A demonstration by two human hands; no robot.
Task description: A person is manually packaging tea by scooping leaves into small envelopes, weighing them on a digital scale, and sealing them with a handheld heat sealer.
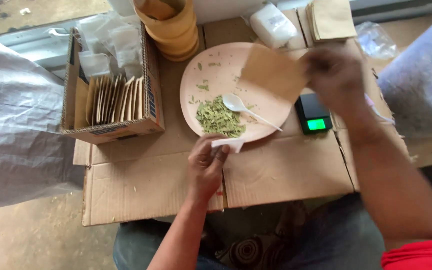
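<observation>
Flattened cardboard covers the work surface, with a pale pink plate of dried green leaves and a white spoon at its centre; the left hand reaches forward from below, forearm angled up, fingers pinching a small white sachet at the plate's near rim; the right hand, blurred, is raised above the plate's right edge, arm stretching across, gripping a brown paper pouch by its corner; a small digital scale sits just below that hand; an open box of pouches stands to the left.
</observation>
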